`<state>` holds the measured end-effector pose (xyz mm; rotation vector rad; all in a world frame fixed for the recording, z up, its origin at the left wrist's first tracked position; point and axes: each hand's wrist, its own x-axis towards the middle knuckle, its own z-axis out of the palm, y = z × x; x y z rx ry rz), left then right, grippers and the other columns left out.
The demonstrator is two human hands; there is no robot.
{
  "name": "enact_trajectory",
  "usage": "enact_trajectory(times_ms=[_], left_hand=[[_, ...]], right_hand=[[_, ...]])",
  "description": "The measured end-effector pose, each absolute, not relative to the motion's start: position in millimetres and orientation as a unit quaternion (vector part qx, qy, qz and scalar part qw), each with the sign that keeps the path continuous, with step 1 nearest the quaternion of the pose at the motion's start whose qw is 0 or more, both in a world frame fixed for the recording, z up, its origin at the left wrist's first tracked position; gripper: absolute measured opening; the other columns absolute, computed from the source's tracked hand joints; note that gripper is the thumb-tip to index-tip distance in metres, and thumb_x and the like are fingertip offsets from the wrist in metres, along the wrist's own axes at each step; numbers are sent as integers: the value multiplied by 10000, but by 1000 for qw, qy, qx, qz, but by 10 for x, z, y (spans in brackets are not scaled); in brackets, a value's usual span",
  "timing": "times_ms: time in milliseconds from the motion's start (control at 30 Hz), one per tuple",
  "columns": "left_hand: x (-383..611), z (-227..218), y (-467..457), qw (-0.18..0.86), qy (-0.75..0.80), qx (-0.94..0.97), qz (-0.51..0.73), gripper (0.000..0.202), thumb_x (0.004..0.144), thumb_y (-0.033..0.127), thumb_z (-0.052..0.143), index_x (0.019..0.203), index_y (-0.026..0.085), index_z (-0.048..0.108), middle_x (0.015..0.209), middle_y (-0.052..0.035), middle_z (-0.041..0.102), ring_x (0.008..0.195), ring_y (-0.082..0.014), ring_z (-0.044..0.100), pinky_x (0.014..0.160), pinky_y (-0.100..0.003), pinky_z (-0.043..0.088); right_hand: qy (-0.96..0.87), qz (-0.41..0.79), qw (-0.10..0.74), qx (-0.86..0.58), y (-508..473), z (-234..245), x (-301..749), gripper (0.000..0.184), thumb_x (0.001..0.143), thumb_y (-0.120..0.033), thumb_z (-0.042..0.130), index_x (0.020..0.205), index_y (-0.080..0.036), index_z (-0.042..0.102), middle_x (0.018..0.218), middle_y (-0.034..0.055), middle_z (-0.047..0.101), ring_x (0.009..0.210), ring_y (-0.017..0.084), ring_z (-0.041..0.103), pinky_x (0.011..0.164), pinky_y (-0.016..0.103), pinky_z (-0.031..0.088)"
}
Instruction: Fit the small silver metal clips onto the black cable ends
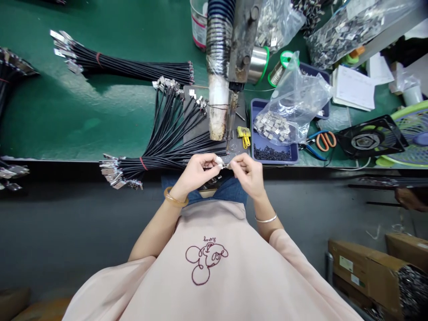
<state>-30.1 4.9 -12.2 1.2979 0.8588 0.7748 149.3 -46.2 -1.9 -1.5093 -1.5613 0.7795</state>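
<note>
My left hand [203, 170] is closed in a pinch at the table's front edge, with white coverings on the thumb and fingertip. Facing it, my right hand [248, 173] pinches too, its fingertips almost meeting the left ones. Whatever sits between the fingertips is too small to make out. Just behind and left of my hands lies a bundle of black cables [167, 159] with metal connectors at the far left end and a red tie around it. More black cables [167, 118] fan out behind it. A soldering iron [231, 120] points down beside a taped hose [219, 98] above my hands.
Right of the hose, a blue tray [294, 154] holds metal connector shells [272, 127], a plastic bag and small black parts. Pliers [314, 147], a black fan [371, 138] and solder spools [259, 64] lie around it. Another tied cable bundle [133, 67] rests at the back left.
</note>
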Motion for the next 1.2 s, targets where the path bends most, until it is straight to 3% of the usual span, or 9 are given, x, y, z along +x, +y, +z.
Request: enact_trajectory(times_ms=[100, 233, 333, 500, 700, 867, 967, 1067, 1200], left_hand=[[-364, -123, 89, 670, 365, 561, 321, 134, 755, 256, 694, 714, 133, 660, 640, 7, 571, 575, -80, 480, 551, -195, 392], [-391, -77, 122, 663, 351, 590, 299, 165, 784, 284, 684, 726, 132, 659, 657, -5, 595, 582, -89, 499, 561, -204, 408], [-352, -6, 95, 597, 347, 659, 298, 135, 808, 250, 656, 731, 139, 656, 686, -9, 625, 592, -95, 511, 579, -216, 415], [-216, 11, -13, 384, 366, 779, 335, 109, 808, 119, 580, 711, 159, 612, 676, 14, 597, 565, -86, 446, 578, -236, 350], [-144, -158, -27, 468, 438, 675, 365, 75, 798, 172, 595, 734, 178, 556, 622, 37, 563, 547, -90, 523, 579, -217, 407], [-159, -199, 11, 564, 429, 585, 395, 94, 768, 212, 655, 747, 170, 574, 642, 35, 560, 556, -76, 524, 563, -191, 415], [-151, -172, 6, 569, 438, 570, 399, 101, 751, 206, 672, 738, 165, 581, 627, 39, 551, 535, -65, 500, 541, -185, 389], [-133, -142, -13, 564, 445, 568, 402, 114, 754, 210, 672, 725, 163, 571, 634, 35, 558, 544, -66, 505, 550, -189, 394], [-114, -131, -50, 542, 455, 577, 408, 129, 763, 224, 669, 732, 171, 556, 665, 33, 568, 565, -72, 517, 575, -199, 413]], right_hand=[[-578, 201, 405, -680, -411, 106, 1797, 297, 972, -445, 517, 817, -213, 618, 639, -36, 538, 540, 106, 492, 560, 252, 364], [-574, 34, 243, -781, -215, 166, 2292, 222, 914, -344, 590, 765, -197, 665, 798, 43, 686, 694, 164, 567, 699, 306, 387], [-563, 74, 169, -806, -70, 137, 2533, 99, 829, -269, 648, 784, -194, 695, 823, 60, 726, 728, 189, 598, 716, 310, 386], [-578, 155, 153, -786, -6, 131, 2570, 72, 764, -238, 644, 759, -189, 697, 766, 35, 723, 648, 154, 575, 692, 292, 380], [-583, 139, 210, -772, -106, 77, 2471, 82, 768, -254, 616, 734, -188, 651, 719, 7, 677, 553, 111, 462, 630, 284, 340], [-520, 138, 402, -741, -246, 39, 2231, 123, 843, -297, 623, 773, -197, 609, 663, -42, 612, 461, 63, 330, 527, 252, 302], [-481, 244, 496, -681, -353, 58, 1929, 155, 839, -340, 675, 809, -194, 630, 784, -7, 683, 469, 51, 359, 465, 227, 289], [-496, 354, 476, -634, -422, 46, 1648, 161, 834, -349, 709, 888, -198, 690, 829, -8, 696, 459, 41, 343, 427, 217, 258], [-540, 351, 466, -606, -425, -29, 1473, 173, 910, -358, 650, 870, -199, 707, 870, 15, 691, 637, 94, 567, 546, 226, 430]])
